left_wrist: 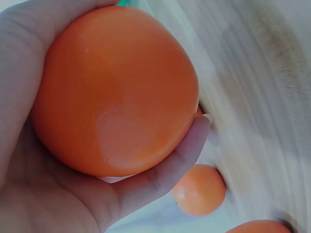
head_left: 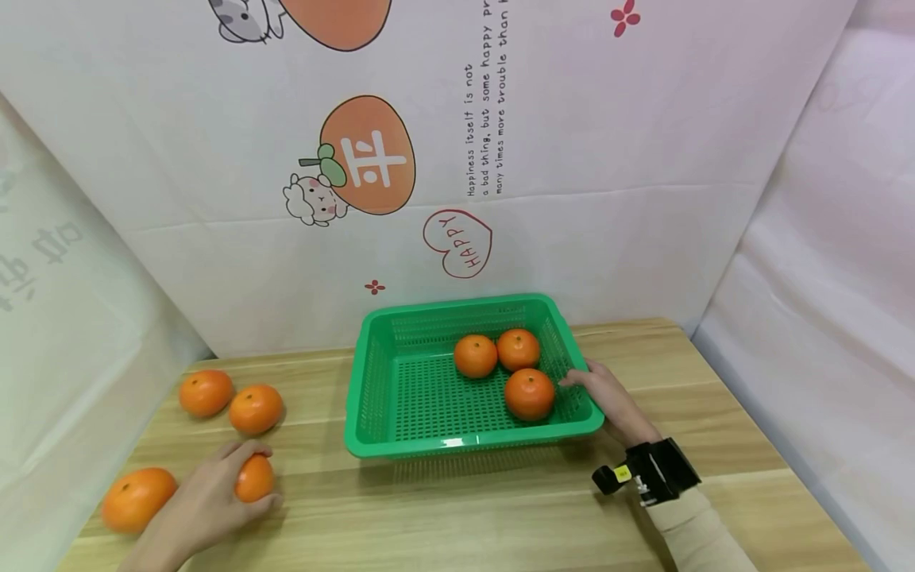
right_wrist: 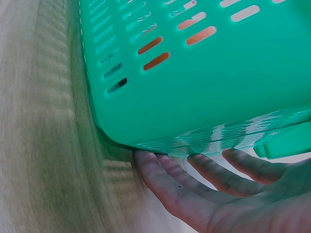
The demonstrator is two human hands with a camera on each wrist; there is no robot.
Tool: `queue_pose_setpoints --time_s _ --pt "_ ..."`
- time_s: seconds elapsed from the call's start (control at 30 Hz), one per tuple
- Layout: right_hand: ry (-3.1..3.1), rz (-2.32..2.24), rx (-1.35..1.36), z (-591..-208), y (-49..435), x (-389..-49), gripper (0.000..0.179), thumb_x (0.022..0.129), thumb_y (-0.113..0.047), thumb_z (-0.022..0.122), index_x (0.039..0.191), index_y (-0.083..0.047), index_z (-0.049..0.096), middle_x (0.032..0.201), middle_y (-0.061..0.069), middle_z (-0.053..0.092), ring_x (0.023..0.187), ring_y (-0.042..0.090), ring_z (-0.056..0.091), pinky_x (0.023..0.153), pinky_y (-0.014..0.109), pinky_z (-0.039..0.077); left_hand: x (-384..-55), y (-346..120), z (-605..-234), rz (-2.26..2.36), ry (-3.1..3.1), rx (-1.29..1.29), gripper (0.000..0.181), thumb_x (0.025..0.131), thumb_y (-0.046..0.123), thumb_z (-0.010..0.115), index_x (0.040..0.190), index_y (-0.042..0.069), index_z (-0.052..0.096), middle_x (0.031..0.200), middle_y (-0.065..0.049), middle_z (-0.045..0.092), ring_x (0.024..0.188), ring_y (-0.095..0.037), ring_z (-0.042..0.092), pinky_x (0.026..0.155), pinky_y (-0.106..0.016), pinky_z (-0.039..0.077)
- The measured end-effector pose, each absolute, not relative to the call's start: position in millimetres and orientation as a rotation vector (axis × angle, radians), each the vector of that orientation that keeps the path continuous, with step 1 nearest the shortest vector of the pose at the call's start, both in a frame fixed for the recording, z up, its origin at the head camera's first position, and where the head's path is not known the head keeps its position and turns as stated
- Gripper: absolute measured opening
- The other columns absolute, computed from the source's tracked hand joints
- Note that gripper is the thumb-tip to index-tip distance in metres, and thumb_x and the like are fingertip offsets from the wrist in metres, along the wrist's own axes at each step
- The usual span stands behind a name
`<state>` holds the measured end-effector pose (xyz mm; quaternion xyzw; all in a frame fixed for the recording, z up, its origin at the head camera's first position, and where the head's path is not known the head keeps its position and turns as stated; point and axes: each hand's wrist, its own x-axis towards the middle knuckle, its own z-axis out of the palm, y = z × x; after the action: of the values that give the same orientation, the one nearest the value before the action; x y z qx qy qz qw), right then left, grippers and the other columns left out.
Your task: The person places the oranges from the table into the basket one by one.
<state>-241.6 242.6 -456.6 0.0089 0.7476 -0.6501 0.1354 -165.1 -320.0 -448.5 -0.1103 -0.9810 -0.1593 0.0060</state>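
Observation:
My left hand (head_left: 214, 496) holds a mandarin (head_left: 255, 478) at the left of the table, fingers and thumb curved round it. Up close in the left wrist view, that mandarin (left_wrist: 116, 92) covers most of the palm. At the green plastic basket (head_left: 372, 389), my right hand (head_left: 608, 397) grips the right side wall, thumb over the rim. Its fingers (right_wrist: 170, 187) press the outer wall near a bottom corner in the right wrist view; the thumb is hidden there. Inside the basket, towards the right, lie three mandarins (head_left: 530, 394).
Two mandarins (head_left: 256, 409) sit beyond my left hand, close together. Another mandarin (head_left: 139, 500) lies left of that hand, partly covered by it. A printed white cloth (head_left: 572, 238) rises behind the wooden table (head_left: 457, 516), with white cloth on both sides.

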Motion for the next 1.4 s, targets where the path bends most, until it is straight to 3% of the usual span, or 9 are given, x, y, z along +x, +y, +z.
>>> queue_pose_setpoints --time_s 0.3,0.43,0.6,1.0,1.23,1.4 --pt "2.156 -1.892 0.02 -459.0 244.0 -240.6 0.071 0.1 -0.015 0.051 0.164 0.003 0.025 0.161 0.032 0.041 0.116 0.016 0.066 0.092 0.032 0.06 -164.0 -311.7 -441.5 -0.496 -3.018 -0.39 0.058 0.073 0.035 0.095 0.12 0.015 0.067 0.124 -0.01 0.069 0.09 -0.014 0.066 0.069 -0.035 0.054" --pt "2.157 -1.897 0.023 -459.0 243.9 -240.4 0.071 0.1 -0.015 0.051 0.163 0.003 0.026 0.159 0.032 0.043 0.112 0.014 0.067 0.091 0.032 0.061 -165.3 -306.7 -436.2 -0.502 -2.991 -0.417 0.058 0.073 0.04 0.095 0.119 0.017 0.068 0.122 -0.006 0.069 0.091 -0.013 0.065 0.07 -0.034 0.054" --pt "2.16 -1.9 0.028 -459.1 243.8 -240.1 0.069 0.1 -0.014 0.052 0.162 0.004 0.028 0.157 0.032 0.046 0.109 0.014 0.069 0.09 0.032 0.061 -167.7 -301.1 -429.1 -0.51 -2.987 -0.44 0.059 0.075 0.046 0.093 0.12 0.018 0.067 0.122 -0.005 0.067 0.092 -0.013 0.065 0.07 -0.034 0.055" --pt "2.158 -1.903 0.032 -458.3 243.3 -240.3 0.069 0.1 -0.014 0.052 0.162 0.004 0.028 0.158 0.032 0.044 0.11 0.014 0.068 0.09 0.034 0.061 -170.8 -291.7 -415.5 -0.466 -2.925 -0.511 0.051 0.078 0.036 0.091 0.12 0.019 0.067 0.126 -0.006 0.068 0.096 -0.017 0.068 0.074 -0.039 0.057" --pt "2.161 -1.896 0.032 -458.8 243.1 -240.7 0.071 0.099 -0.014 0.052 0.163 0.003 0.027 0.158 0.033 0.044 0.111 0.016 0.069 0.091 0.034 0.061 -168.9 -289.2 -411.3 -0.438 -2.9 -0.559 0.052 0.078 0.044 0.091 0.118 0.021 0.067 0.125 -0.003 0.065 0.092 -0.012 0.065 0.07 -0.032 0.056" --pt "2.165 -1.892 0.038 -458.7 242.9 -241.8 0.071 0.099 -0.015 0.052 0.163 0.003 0.027 0.159 0.032 0.043 0.113 0.017 0.067 0.091 0.034 0.061 -168.9 -286.4 -408.1 -0.426 -2.867 -0.588 0.05 0.078 0.037 0.092 0.118 0.021 0.067 0.124 -0.002 0.066 0.09 -0.01 0.065 0.069 -0.028 0.055"
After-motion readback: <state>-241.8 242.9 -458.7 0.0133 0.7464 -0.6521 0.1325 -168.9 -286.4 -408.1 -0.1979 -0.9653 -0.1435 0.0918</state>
